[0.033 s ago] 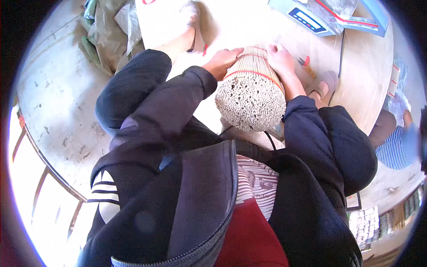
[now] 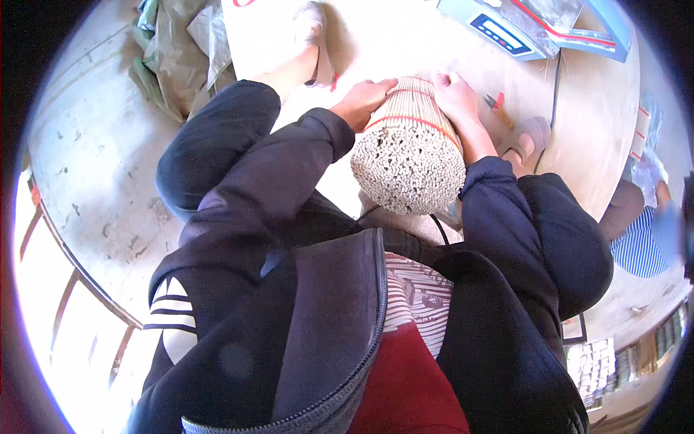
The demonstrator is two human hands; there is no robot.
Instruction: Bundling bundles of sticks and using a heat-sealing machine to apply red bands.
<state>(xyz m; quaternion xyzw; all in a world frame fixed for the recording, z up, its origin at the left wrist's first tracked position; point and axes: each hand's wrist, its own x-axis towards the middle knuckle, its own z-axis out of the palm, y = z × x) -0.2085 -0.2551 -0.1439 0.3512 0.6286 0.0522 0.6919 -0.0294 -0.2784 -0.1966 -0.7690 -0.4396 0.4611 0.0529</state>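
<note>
Currently, a bundle of sticks (image 2: 408, 170) is clamped between the left hand (image 2: 361, 101) and the right hand (image 2: 457, 100).
It is held between the legs (image 2: 217, 137), bound by red bands (image 2: 408, 117), its round near end turned toward the camera; an orange-handled tool (image 2: 499, 111) is seen beside the right shoe (image 2: 537, 132).

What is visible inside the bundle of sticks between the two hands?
The near face of the bundle shows packed pale stick ends with small dark gaps. What lies deeper is covered by the sticks and cannot be seen.
</note>
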